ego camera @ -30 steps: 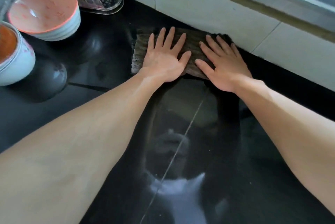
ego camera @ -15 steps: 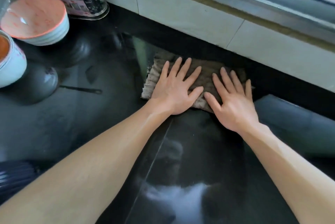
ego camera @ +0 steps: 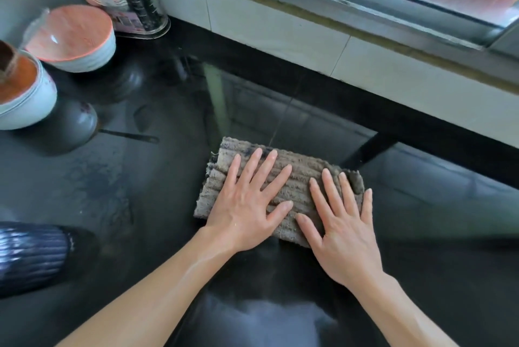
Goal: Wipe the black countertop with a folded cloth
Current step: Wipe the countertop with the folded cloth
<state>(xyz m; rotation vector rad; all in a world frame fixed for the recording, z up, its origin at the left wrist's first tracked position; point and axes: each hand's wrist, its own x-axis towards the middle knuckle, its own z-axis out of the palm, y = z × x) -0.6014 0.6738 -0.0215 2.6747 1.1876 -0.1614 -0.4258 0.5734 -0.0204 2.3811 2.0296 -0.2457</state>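
Cloth [ego camera: 297,178] grey-brown, ribbed; countertop [ego camera: 140,206] glossy black; bowl [ego camera: 75,37] coral inside, white outside.

Home kitchen: bowls [ego camera: 75,37], tiled backsplash [ego camera: 280,29].

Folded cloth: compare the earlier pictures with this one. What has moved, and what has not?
The folded cloth has slid away from the tiled wall, toward the person, pushed by the left hand and right hand. Both palms stay flat on it; nothing was gripped or released. The bowls stay put.

Both forearms reach forward, left hand [ego camera: 247,209] and right hand [ego camera: 344,231] flat, palms down, fingers spread, thumbs nearly touching.
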